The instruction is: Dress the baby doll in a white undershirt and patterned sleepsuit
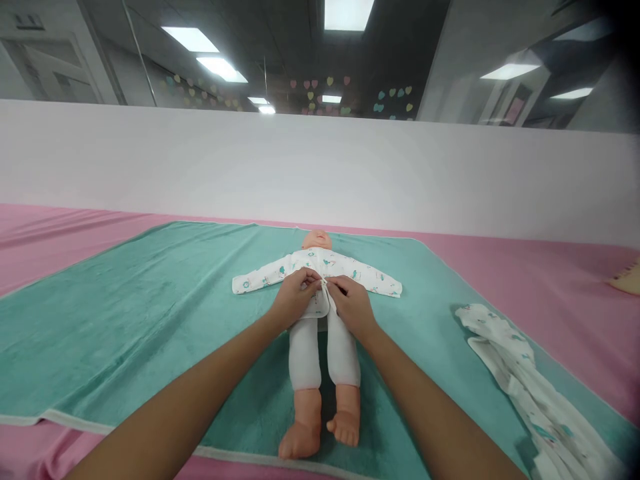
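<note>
A baby doll (320, 347) lies on its back on a teal towel (150, 313), head away from me, feet toward me. It wears a white printed shirt (350, 267) with sleeves spread wide, and white leggings. My left hand (295, 297) and my right hand (353, 303) meet at the doll's belly. Both pinch the two front edges of the shirt near its lower hem, fingers closed on the fabric.
The towel lies on a pink sheet (550, 280). A second white printed garment (520, 373) lies crumpled on the towel's right side. A low white wall (320, 167) runs along the far edge. A beige object (627, 279) shows at the far right.
</note>
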The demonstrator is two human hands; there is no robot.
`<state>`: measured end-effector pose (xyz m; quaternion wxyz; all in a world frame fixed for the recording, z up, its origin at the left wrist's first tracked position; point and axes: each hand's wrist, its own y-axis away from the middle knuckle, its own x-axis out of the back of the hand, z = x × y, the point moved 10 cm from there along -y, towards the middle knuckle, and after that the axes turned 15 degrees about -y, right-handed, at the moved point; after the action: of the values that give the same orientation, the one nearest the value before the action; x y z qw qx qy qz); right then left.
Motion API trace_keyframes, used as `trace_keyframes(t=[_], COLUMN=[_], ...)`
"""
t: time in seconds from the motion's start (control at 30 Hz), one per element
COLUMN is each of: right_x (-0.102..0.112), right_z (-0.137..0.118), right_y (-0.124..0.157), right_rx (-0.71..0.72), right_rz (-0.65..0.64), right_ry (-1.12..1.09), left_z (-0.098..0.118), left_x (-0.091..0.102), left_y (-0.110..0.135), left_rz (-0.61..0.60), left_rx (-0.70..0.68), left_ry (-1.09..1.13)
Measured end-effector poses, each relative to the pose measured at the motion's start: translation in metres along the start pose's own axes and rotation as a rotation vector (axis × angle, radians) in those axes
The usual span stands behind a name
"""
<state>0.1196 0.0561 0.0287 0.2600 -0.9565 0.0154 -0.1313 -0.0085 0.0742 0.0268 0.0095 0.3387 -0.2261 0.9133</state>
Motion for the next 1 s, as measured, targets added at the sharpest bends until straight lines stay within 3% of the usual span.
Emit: trace_keyframes(t=[0.2, 0.4, 0.67, 1.0], right_x=[0.004, 0.000, 0.001, -0.001], right_z=[0.010, 0.015, 0.015, 0.007], right_y=[0.001, -0.001, -0.001, -0.001], right_rx=[-0.079, -0.064, -0.101, -0.059], right_rz=[0.022, -0.009, 0.003, -0.005], right_ry=[-0.075, -0.127, 0.042, 0.110], left_z=[0.004, 0.002, -0.002, -0.002], left_x=[0.000, -0.003, -0.007, -0.001], left_y=[0.001, 0.001, 0.001, 0.001], left_rz=[-0.009, -0.023, -0.053, -0.003], left_rx=[-0.019, 0.006, 0.024, 0.037], left_ry=[0.000, 0.052, 0.146, 0.030])
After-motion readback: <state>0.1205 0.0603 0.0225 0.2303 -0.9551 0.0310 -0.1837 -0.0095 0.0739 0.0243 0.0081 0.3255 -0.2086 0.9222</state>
